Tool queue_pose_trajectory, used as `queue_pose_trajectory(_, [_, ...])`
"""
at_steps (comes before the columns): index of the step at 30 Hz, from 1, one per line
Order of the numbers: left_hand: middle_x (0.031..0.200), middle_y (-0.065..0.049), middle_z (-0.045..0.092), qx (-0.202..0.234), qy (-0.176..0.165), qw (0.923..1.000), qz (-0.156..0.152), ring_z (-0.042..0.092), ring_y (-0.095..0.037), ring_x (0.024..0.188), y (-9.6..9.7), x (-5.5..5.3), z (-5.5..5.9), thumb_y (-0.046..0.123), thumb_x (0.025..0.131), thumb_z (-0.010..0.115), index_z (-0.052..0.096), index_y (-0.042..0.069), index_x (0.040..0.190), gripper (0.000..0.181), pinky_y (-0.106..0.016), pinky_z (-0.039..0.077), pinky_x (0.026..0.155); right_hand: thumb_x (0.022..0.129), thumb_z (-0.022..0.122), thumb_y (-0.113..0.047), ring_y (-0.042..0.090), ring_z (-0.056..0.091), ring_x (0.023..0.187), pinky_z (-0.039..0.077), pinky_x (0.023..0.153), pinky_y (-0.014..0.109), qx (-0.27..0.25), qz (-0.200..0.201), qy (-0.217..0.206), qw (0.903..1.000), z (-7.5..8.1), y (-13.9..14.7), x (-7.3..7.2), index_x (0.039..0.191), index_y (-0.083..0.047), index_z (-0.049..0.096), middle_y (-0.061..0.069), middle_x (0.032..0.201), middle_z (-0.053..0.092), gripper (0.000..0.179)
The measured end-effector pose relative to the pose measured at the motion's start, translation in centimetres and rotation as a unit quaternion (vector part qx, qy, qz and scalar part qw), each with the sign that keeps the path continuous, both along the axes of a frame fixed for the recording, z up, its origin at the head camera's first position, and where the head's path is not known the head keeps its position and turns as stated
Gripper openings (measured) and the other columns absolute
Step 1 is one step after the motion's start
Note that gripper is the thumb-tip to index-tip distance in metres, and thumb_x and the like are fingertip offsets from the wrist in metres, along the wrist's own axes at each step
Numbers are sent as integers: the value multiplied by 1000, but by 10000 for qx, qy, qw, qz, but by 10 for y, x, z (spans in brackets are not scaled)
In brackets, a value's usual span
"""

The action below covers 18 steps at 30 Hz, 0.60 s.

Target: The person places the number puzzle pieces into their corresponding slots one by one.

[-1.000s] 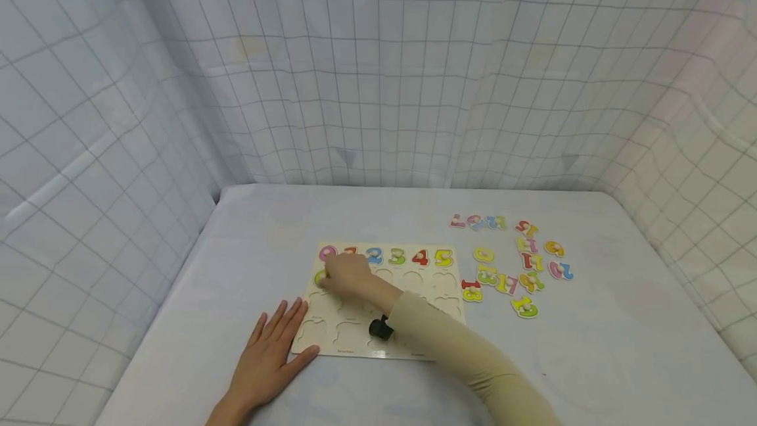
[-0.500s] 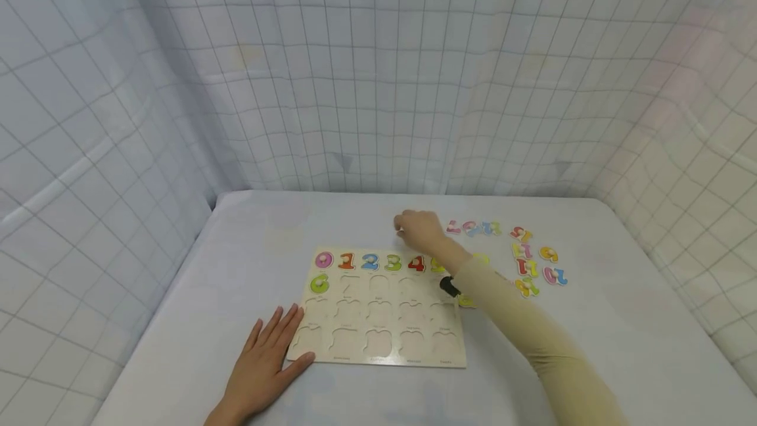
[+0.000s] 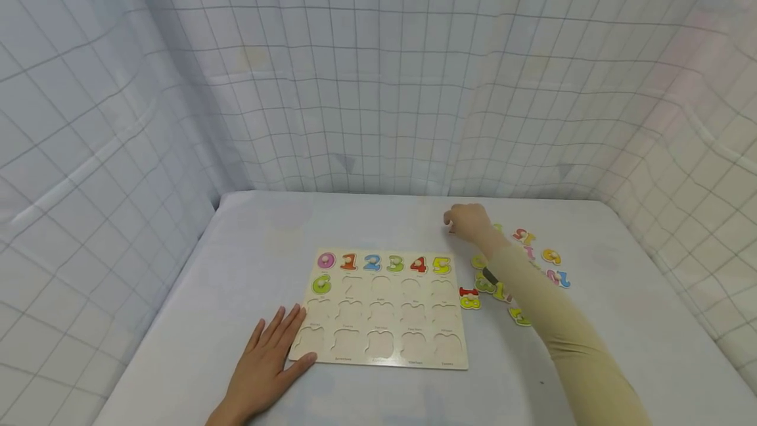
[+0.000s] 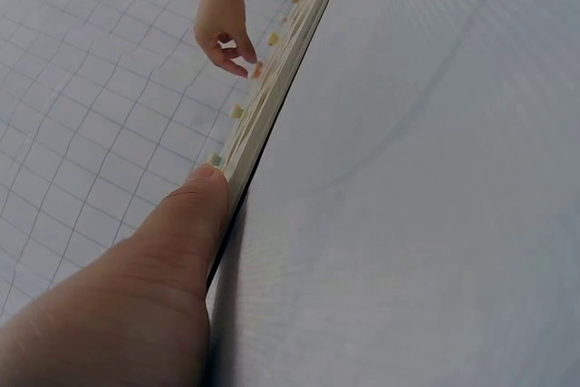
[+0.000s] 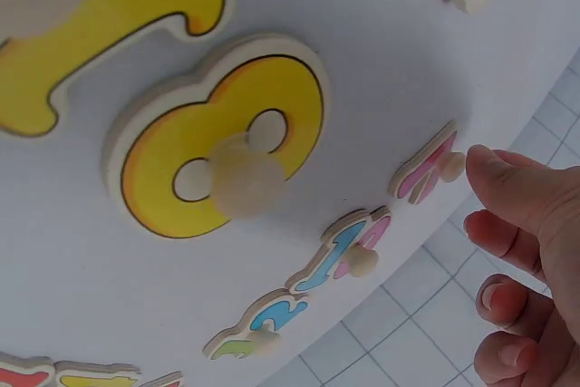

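My left hand (image 3: 263, 367) lies flat at the left edge of a wooden number puzzle board (image 3: 393, 324), its thumb on the lower left corner. Number pieces 0 to 5 fill the board's top row, and a green 6 (image 3: 322, 284) sits below the 0. Over the loose pieces at the back right hovers my right hand (image 3: 470, 222). In the right wrist view its thumb and bent fingers are close beside the knob of a pink 7 (image 5: 422, 174), with a small gap showing. The head view mostly hides that 7 behind the hand.
Loose knobbed number pieces lie right of the board, among them an 18 (image 3: 470, 299), a 15 (image 3: 523, 236) and an orange piece (image 3: 551, 256). A yellow 8 (image 5: 154, 165) is large in the right wrist view. Grid-patterned cloth walls (image 3: 378, 84) surround the table.
My right hand has left the green 6 on the board and moved right and back to the loose pieces. My left hand stays where it was.
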State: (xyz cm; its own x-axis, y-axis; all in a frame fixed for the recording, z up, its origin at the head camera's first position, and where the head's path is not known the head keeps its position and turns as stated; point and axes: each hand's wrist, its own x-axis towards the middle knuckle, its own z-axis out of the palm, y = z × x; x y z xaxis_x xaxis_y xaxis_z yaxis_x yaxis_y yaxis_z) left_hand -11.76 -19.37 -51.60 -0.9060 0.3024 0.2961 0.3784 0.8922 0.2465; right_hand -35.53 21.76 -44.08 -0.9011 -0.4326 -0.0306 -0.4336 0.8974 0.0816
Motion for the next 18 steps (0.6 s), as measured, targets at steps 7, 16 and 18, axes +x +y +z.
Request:
queue_pose_trajectory(7, [150, -4, 35, 27, 1, 10000, -50, 26, -28, 138, 0, 0, 2, 56, 89, 55, 36, 12, 147, 75, -43, 8, 112, 90, 67, -20, 16, 53, 66, 50, 60, 33, 298, 241, 115, 9992, -10, 5, -1, 95, -11, 71, 1, 77, 57, 11])
queue_pose_trajectory(16, [150, -4, 35, 39, -59, 10000, -71, 26, -28, 138, -3, -2, 3, 56, 89, 55, 36, 12, 147, 75, -44, 8, 112, 87, 70, -15, 15, 55, 65, 51, 62, 31, 242, 441, 282, 9983, -16, 7, -7, 88, -9, 71, 1, 76, 60, 6])
queue_pose_trajectory(18, [150, -4, 35, 42, -60, 9999, -80, 25, -28, 138, -3, -2, 3, 56, 89, 55, 37, 11, 147, 75, -44, 8, 112, 86, 70, -14, 14, 55, 65, 51, 63, 31, 156, 526, 280, 9981, -17, 7, -8, 84, -9, 70, 1, 75, 60, 5])
